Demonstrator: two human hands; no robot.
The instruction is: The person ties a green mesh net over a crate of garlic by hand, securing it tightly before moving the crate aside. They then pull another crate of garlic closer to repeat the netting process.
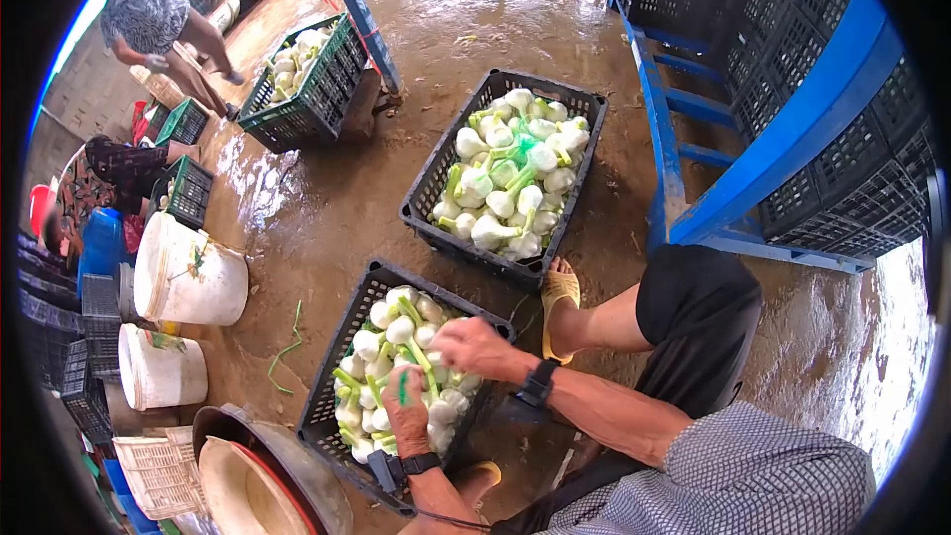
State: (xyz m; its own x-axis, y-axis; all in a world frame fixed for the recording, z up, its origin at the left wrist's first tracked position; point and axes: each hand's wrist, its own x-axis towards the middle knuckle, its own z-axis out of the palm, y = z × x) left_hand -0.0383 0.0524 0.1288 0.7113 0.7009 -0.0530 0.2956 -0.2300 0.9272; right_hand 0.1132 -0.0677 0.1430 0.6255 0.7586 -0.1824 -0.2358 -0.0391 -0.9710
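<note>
Fresh garlic bulbs (pixel 399 329) with trimmed green stalks fill the near black plastic crate (pixel 332 362). Over its middle is my left hand (pixel 406 406), its fingers curled down among the bulbs and a green strip across its back. What those fingers hold is hidden. My right hand (pixel 474 345) hovers above the crate's right side, fingers bent together and slightly blurred. Whether something small is pinched there does not show. Between both hands lies a garlic bulb's long green stalk (pixel 424 362). Another black crate (pixel 421 203), heaped with garlic and some green netting (pixel 520 146), stands just beyond.
A green crate of garlic (pixel 307 104) stands by a blue-posted scale (pixel 369 30). Blue metal racking (pixel 773 183) with stacked black crates is at right. White buckets (pixel 203 272), basins (pixel 248 485) and a wicker basket (pixel 158 471) line the left. Other people (pixel 149 15) are at upper left.
</note>
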